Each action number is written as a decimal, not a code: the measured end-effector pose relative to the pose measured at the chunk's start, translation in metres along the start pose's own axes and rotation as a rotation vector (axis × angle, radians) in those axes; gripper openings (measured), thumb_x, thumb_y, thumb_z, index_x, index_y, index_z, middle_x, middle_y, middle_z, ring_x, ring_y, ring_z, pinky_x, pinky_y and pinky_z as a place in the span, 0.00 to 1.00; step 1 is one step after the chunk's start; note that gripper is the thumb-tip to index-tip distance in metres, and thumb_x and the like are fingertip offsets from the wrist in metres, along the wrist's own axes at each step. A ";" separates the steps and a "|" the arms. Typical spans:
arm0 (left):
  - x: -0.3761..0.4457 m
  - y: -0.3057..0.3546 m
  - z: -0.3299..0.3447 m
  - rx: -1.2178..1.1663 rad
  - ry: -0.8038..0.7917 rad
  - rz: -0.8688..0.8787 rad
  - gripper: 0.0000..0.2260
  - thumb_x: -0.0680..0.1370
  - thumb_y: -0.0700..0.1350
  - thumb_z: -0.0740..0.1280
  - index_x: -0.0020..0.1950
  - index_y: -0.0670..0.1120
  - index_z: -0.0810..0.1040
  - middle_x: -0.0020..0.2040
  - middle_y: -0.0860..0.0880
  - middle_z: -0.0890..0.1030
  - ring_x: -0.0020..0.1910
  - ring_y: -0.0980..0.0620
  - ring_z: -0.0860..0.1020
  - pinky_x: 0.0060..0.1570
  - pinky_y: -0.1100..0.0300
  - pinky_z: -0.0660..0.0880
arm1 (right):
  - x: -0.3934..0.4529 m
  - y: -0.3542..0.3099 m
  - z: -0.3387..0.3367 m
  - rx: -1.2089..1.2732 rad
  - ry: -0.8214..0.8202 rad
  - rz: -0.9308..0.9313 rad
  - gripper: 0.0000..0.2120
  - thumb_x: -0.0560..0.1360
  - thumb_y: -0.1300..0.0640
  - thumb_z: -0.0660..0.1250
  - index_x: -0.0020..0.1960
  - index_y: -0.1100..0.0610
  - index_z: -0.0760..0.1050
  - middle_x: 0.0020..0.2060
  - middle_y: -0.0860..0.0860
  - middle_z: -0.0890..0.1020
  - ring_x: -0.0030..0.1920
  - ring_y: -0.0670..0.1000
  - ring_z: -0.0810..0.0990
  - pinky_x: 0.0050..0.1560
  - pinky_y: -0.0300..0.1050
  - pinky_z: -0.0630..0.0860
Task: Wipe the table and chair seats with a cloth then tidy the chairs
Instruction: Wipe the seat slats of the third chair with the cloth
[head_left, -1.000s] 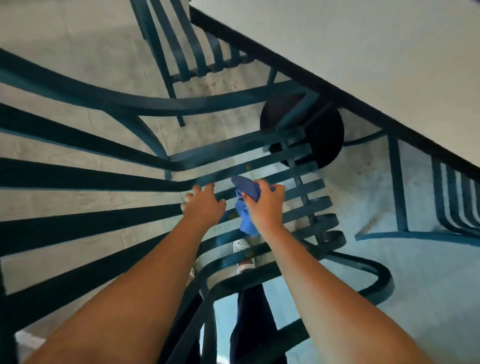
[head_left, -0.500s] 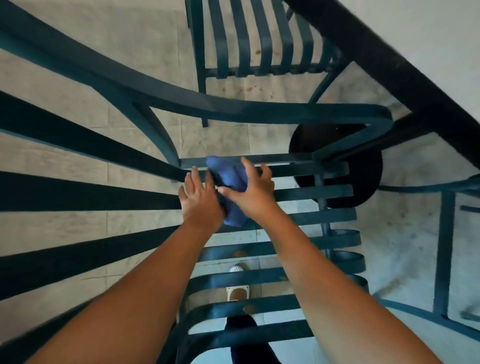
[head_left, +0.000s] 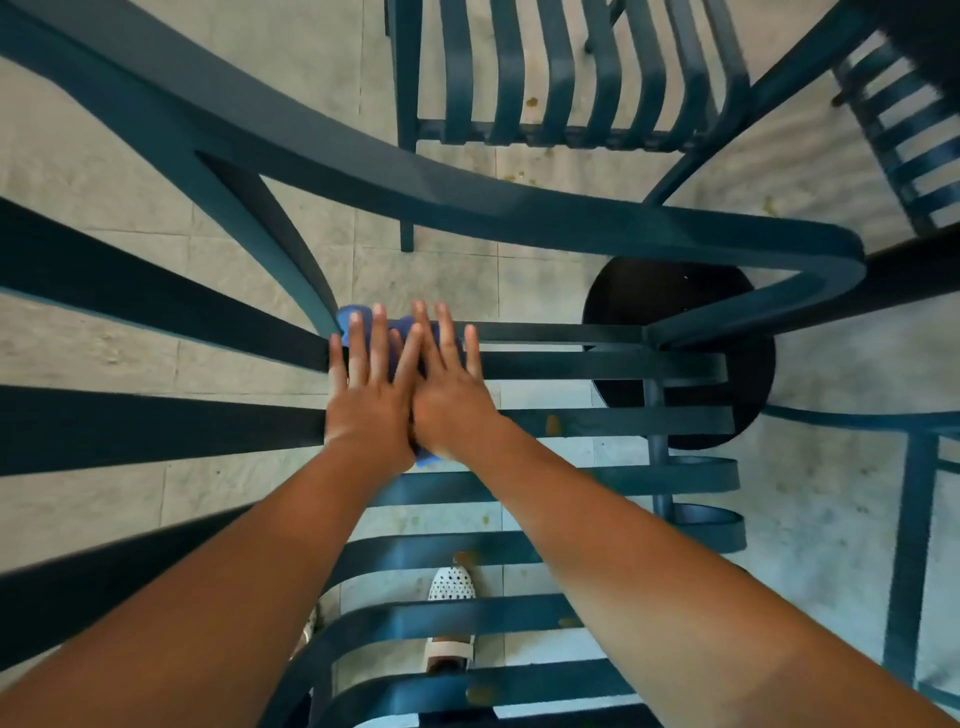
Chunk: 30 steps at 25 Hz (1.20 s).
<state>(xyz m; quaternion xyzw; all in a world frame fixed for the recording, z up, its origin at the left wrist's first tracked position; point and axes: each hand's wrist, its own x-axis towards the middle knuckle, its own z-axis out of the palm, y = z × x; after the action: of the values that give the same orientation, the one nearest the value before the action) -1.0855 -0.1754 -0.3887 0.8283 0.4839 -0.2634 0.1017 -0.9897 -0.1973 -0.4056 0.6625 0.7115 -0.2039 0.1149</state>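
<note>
Pressing flat, fingers straight, left hand (head_left: 366, 402) and right hand (head_left: 451, 397) pin soft, light blue cloth (head_left: 399, 332) on chair seat (head_left: 597, 364) slats toward ten o'clock; best bunched mid-cloth.

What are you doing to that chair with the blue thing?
A person is wiping the slatted seat of a dark teal chair. Both hands, the left hand and the right hand, press flat with straight fingers on a blue cloth at the back of the seat. Another chair stands just beyond, on the tiled floor.
</note>
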 end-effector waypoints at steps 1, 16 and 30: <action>0.000 -0.001 -0.002 0.041 0.000 -0.009 0.56 0.69 0.69 0.62 0.68 0.40 0.22 0.71 0.33 0.28 0.70 0.34 0.29 0.66 0.42 0.29 | 0.005 -0.004 -0.001 -0.042 -0.025 -0.014 0.51 0.72 0.45 0.66 0.73 0.56 0.28 0.73 0.60 0.32 0.71 0.61 0.27 0.70 0.63 0.31; 0.034 -0.004 -0.004 -0.132 -0.092 0.106 0.43 0.75 0.67 0.56 0.77 0.42 0.43 0.72 0.43 0.62 0.71 0.43 0.59 0.70 0.49 0.49 | -0.024 0.059 0.000 0.043 -0.028 0.271 0.41 0.77 0.42 0.60 0.77 0.56 0.40 0.74 0.57 0.33 0.73 0.59 0.30 0.68 0.63 0.32; 0.049 0.051 0.014 -0.371 0.249 0.095 0.30 0.70 0.71 0.52 0.56 0.49 0.75 0.49 0.49 0.74 0.52 0.46 0.69 0.58 0.47 0.59 | -0.041 0.109 0.017 0.200 0.166 0.202 0.28 0.77 0.43 0.59 0.75 0.41 0.54 0.68 0.45 0.67 0.74 0.52 0.50 0.69 0.61 0.38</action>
<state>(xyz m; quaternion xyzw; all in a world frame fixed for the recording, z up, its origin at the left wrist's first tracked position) -1.0275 -0.1704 -0.4312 0.8433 0.4935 -0.0607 0.2040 -0.8798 -0.2371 -0.4179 0.7533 0.6246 -0.2058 0.0090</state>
